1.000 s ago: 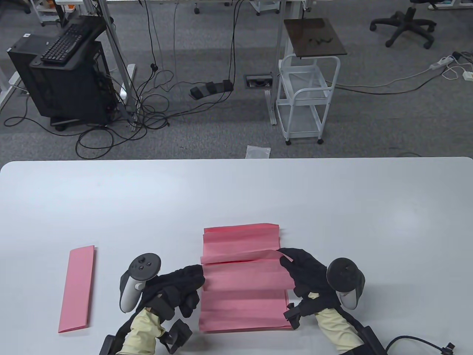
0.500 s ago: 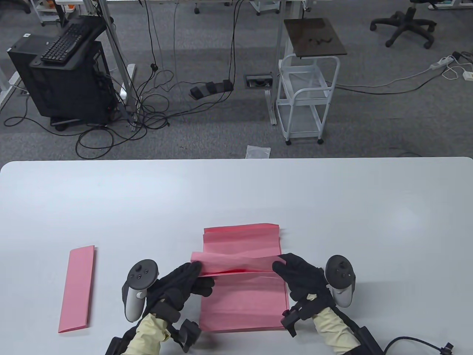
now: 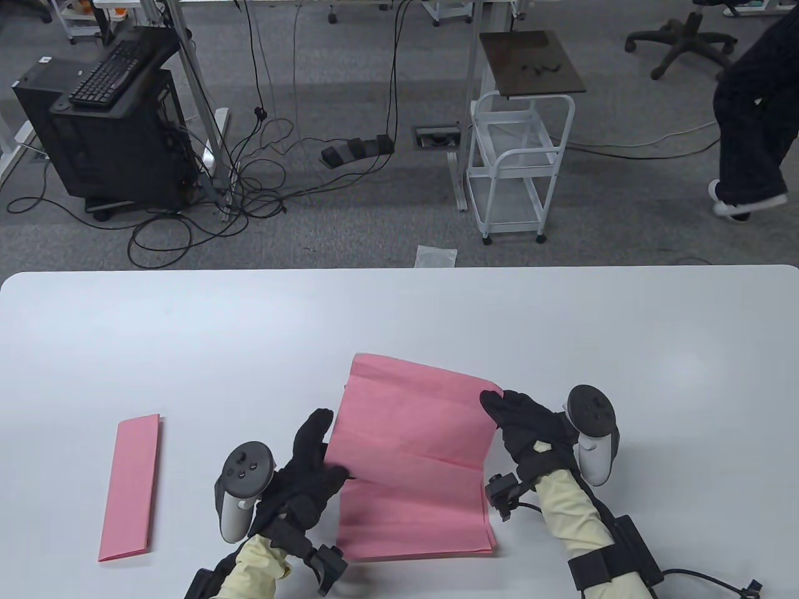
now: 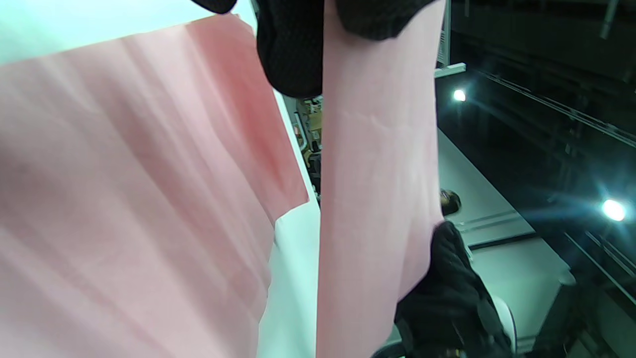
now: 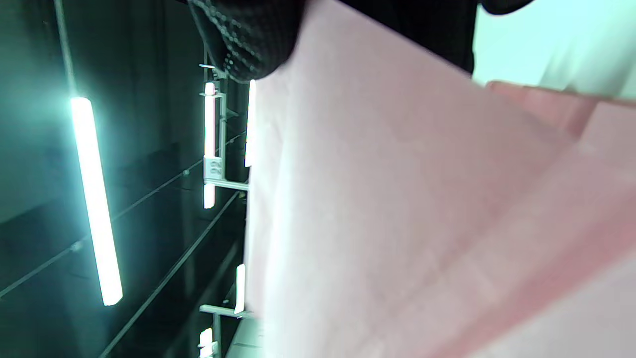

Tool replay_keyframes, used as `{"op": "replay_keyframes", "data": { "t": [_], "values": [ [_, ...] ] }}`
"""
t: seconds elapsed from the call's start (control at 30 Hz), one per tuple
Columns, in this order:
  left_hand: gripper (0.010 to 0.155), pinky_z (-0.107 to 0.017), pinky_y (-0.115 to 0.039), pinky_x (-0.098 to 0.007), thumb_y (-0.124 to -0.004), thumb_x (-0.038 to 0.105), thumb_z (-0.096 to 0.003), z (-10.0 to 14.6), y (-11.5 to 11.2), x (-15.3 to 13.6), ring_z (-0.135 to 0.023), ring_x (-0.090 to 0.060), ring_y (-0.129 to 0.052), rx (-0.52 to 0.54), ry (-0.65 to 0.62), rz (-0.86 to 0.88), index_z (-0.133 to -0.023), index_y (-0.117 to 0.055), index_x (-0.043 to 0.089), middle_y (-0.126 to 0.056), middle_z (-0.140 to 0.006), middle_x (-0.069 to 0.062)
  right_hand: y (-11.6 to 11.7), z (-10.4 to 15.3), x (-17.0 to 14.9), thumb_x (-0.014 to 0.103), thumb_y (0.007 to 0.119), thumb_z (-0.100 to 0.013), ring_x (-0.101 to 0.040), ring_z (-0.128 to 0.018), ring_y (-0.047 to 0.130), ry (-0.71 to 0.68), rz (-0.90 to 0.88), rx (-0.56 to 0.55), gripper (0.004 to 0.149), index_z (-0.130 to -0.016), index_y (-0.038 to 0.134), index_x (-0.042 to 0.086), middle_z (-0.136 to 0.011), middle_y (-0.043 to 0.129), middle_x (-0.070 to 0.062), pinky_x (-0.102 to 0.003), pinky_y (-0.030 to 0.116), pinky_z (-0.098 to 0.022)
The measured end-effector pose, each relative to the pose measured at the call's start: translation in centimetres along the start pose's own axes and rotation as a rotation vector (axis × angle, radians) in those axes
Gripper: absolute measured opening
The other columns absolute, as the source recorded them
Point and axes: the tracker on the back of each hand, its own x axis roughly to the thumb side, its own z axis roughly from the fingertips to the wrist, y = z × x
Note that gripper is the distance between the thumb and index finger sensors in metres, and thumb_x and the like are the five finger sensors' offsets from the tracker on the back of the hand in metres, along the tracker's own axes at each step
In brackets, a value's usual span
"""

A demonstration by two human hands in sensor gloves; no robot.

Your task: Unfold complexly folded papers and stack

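A large pink paper with several crease lines is lifted off the white table, its far edge raised and tilted. My left hand holds its left edge, fingers stretched up along the edge and thumb on the front of the sheet. My right hand pinches the upper right corner. The left wrist view shows the pink paper hanging below my black fingers. The right wrist view has the paper filling it under a gloved fingertip. A second pink paper, still folded into a narrow strip, lies at the left.
Beyond the table's far edge is carpeted floor with a white cart, a black computer stand and cables. A person's leg shows at the upper right.
Both hands have lifted the folded flap up and away, opening the sheet to full length. The earlier unfolded paper behind is now hidden. A person's leg has entered at the upper right.
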Motion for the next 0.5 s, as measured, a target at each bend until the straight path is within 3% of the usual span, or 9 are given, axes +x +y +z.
{"op": "replay_keyframes", "data": {
  "t": [0.1,0.23,0.3,0.5],
  "values": [
    [0.079,-0.080,-0.045,-0.057,-0.072,0.022,-0.0511,-0.1,0.0,0.3,-0.085,-0.021,-0.086,-0.013,-0.047,-0.037,-0.105,-0.019,0.045,-0.078,-0.091,0.011,-0.2,-0.7,0.1,0.035,0.076,-0.049,-0.034,-0.061,0.090,0.018,0.038,0.008,0.041,-0.067,0.091,0.001,-0.047,0.096,-0.009,-0.060,0.049,-0.069],
    [0.065,-0.079,-0.048,-0.058,-0.076,0.024,-0.0501,-0.1,0.3,0.1,-0.084,-0.017,-0.090,-0.033,-0.075,-0.089,-0.104,-0.044,0.042,-0.082,-0.090,0.014,-0.1,-1.2,-0.1,0.035,0.076,-0.049,-0.034,-0.063,0.090,0.021,0.046,0.045,0.041,-0.068,0.091,0.002,-0.048,0.096,-0.009,-0.060,0.048,-0.069],
    [0.065,-0.079,-0.048,-0.059,-0.076,0.024,-0.0496,0.0,0.4,0.0,-0.084,-0.017,-0.090,-0.013,-0.076,-0.061,-0.104,-0.046,0.042,-0.083,-0.089,0.014,0.0,-1.4,-0.4,0.035,0.076,-0.049,-0.034,-0.063,0.090,0.034,0.048,0.061,0.041,-0.068,0.091,0.002,-0.049,0.096,-0.009,-0.061,0.048,-0.069],
    [0.042,-0.078,-0.046,-0.061,-0.075,0.022,-0.0501,0.0,0.7,-0.2,-0.084,-0.020,-0.088,-0.039,-0.085,0.014,-0.088,-0.070,0.038,-0.081,-0.090,0.010,0.6,-1.9,-0.9,0.035,0.076,-0.049,-0.034,-0.064,0.089,0.059,0.007,0.082,0.041,-0.069,0.091,0.002,-0.050,0.095,-0.010,-0.061,0.047,-0.070]
  ]
}}
